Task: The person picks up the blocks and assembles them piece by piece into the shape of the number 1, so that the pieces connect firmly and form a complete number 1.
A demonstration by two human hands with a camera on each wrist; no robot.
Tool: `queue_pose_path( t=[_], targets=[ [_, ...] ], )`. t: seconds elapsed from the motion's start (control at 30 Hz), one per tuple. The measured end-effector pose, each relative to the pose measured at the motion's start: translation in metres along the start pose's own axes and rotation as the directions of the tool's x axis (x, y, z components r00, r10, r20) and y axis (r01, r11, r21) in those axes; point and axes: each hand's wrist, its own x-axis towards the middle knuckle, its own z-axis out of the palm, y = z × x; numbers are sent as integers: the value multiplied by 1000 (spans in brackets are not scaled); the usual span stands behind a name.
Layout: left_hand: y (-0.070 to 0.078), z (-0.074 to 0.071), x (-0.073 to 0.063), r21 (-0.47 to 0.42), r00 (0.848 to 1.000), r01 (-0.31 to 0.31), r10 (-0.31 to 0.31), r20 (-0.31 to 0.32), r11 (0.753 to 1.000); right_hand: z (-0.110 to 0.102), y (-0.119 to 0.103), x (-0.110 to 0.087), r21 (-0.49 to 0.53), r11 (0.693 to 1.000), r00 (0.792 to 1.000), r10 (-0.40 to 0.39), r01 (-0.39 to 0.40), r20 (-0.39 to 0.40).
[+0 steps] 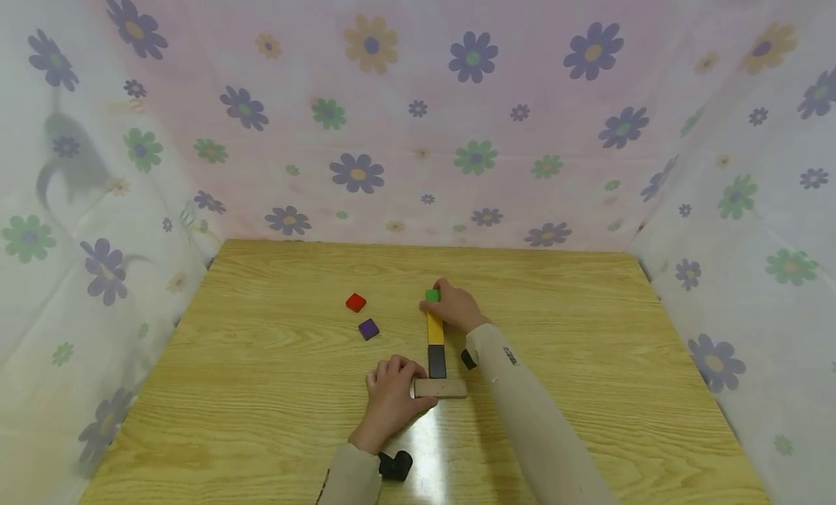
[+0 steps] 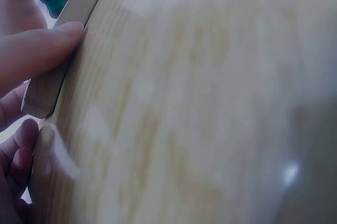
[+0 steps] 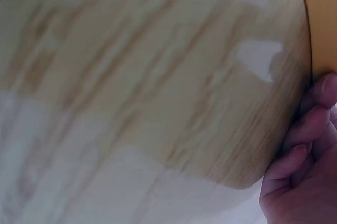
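Observation:
A plain wooden block lies crosswise on the table, and my left hand pinches its left end, thumb on the near long side and fingers at the far side. In the left wrist view that thumb presses along the block. A black block stands in line beyond the wooden one, followed by a yellow block. At the far end of this row is a small green block, pinched between the thumb and forefinger of my right hand. Part of the yellow block shows beside the right hand's curled fingers in the right wrist view.
To the left of the row lie a red block and, slightly nearer, a purple block. Flower-patterned cloth rises behind the wood-grain table and along both sides.

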Motion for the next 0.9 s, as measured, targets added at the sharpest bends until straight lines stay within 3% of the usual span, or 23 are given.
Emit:
queue_pose_path(
  t=[0.23,0.67,0.9],
  targets=[
    [-1,0,1,-11,1000,-16,16,-3,1000,-5,4,4,36,999,998,-13,15,-55],
    [-2,0,1,-38,1000,-26,27,14,999,-8,6,9,124,991,990,60,-44,-126],
    [-2,1,0,-35,1000,-6,7,27,999,-7,4,7,132,989,988,87,-70,-126]
  ],
)
